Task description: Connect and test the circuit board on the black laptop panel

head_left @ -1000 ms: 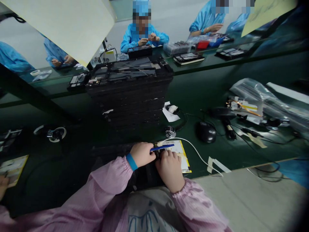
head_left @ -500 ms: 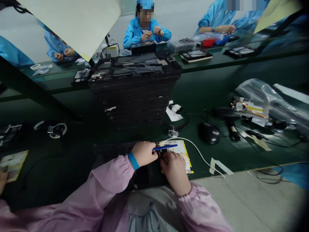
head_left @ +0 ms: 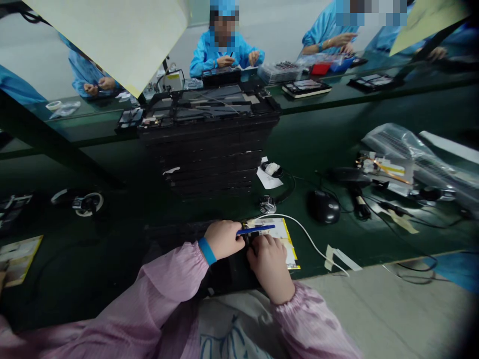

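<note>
Head view. Left hand (head_left: 222,240), fingers curled together on one end of a blue-handled tool (head_left: 258,230), which lies over a yellow-edged card (head_left: 279,239) near the front edge of the green table (head_left: 348,239). Right hand (head_left: 270,267), just beside it, has its fingertips down on a small dark part (head_left: 254,238); whether they clamp it cannot be told. A white cable (head_left: 303,240) curves rightward from the card. Farther off lie a stack of black trays (head_left: 209,159), a black mouse (head_left: 324,207) and a plastic-wrapped keyboard (head_left: 407,149).
</note>
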Motion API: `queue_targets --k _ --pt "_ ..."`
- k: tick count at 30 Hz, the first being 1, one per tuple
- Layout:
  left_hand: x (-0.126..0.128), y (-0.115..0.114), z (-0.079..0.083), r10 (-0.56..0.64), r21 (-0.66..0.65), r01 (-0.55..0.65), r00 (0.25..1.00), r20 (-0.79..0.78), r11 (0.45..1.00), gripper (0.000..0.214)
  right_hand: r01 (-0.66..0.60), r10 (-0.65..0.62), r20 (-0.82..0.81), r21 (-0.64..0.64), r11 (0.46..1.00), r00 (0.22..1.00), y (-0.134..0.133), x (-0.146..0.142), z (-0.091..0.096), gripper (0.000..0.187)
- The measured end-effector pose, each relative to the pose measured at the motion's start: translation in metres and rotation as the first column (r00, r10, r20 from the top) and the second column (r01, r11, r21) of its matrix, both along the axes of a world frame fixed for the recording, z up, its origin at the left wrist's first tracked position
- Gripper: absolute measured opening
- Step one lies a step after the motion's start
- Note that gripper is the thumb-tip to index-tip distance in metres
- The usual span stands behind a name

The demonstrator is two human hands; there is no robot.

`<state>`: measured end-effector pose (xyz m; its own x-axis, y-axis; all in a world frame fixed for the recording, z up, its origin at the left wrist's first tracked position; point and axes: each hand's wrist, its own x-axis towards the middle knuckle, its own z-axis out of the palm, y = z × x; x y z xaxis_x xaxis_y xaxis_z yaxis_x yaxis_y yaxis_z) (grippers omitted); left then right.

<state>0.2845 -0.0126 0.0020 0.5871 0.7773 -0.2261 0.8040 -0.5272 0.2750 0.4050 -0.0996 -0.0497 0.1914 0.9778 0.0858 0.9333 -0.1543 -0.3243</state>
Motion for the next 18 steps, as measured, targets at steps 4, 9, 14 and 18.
queue_targets --k 4,9,14,18 --pt "0.001 0.000 0.001 0.007 0.006 -0.007 1.000 -0.010 1.000 0.011 -0.010 0.012 0.046 -0.053 0.999 0.999 0.002 -0.003 0.006 0.006" --pt "0.001 -0.001 0.003 0.008 -0.009 -0.008 1.000 -0.020 1.000 0.011 0.004 0.005 0.097 -0.091 0.996 0.995 0.005 -0.007 0.012 0.005" --pt "0.001 -0.001 0.004 0.004 -0.007 -0.005 1.000 -0.024 1.000 0.012 0.006 0.003 0.114 -0.084 0.996 0.993 0.006 -0.007 0.012 0.005" --pt "0.000 -0.001 0.003 0.001 -0.002 -0.001 1.000 -0.018 1.000 0.011 0.012 -0.006 0.100 -0.057 0.998 0.995 0.006 -0.006 0.007 0.003"
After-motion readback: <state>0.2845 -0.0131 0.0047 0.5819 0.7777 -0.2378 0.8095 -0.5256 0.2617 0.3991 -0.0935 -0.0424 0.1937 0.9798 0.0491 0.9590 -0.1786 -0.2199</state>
